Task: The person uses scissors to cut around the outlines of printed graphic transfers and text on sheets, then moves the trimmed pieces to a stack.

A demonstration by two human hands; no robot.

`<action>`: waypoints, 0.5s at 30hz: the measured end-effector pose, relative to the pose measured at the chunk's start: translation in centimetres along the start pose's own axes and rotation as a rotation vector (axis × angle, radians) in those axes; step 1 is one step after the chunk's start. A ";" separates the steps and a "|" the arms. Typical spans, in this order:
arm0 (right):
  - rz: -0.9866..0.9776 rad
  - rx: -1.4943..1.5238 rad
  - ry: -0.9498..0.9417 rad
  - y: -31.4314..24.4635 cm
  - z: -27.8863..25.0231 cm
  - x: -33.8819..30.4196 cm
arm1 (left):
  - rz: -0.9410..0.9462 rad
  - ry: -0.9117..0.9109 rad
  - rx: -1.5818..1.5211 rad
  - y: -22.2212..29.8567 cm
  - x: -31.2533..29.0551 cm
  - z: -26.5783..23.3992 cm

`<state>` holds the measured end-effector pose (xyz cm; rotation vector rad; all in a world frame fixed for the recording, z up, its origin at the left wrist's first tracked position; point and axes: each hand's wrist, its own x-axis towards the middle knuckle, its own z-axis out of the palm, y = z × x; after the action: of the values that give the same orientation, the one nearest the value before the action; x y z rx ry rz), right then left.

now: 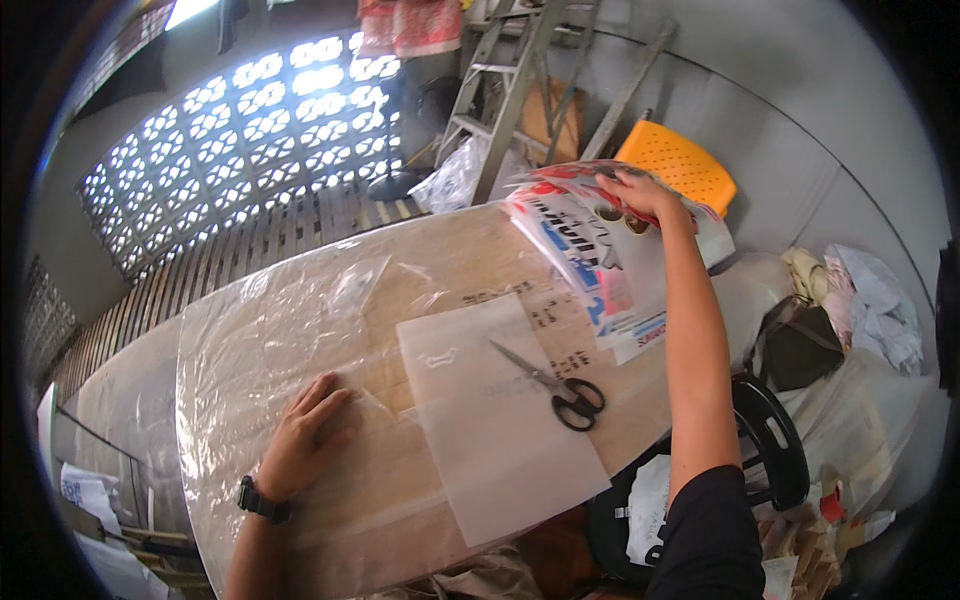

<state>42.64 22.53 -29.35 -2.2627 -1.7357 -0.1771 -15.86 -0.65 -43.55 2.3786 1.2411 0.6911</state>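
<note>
My left hand [308,430] lies on the clear plastic covering the table, fingers stretched out and holding nothing; a dark watch is on that wrist. At the table's far right, my right hand [640,195] reaches onto a pile of printed plastic sheets [585,240] in white, red, blue and black. Its fingers are curled at the far edge of the top sheet, partly hidden by the hand. Between my arms lies a translucent whitish sheet [490,450]. Black-handled scissors [576,402] rest on it, blades pointing to the far left.
Clear plastic [250,330] covers the wooden table. A yellow chair back [680,165] stands behind the pile. Beyond the table are a metal ladder [515,90] and a patterned block wall [250,140]. A black chair [775,440] and bundled cloths [870,300] are at the right.
</note>
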 end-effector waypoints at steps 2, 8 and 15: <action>0.148 -0.067 -0.072 -1.6 2.6 -2.8 | -0.040 -0.006 0.015 0.4 -0.3 -0.3; 0.184 -0.003 0.036 -0.6 2.3 -5.2 | -0.063 -0.011 0.031 0.2 -0.3 0.2; 0.183 0.073 -0.037 0.6 3.1 -2.6 | -0.015 -0.011 0.052 0.3 -0.5 -0.4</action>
<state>42.26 20.89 -33.11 -2.3688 -1.5157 -0.0331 -16.11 -1.18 -43.13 2.4093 1.2857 0.6485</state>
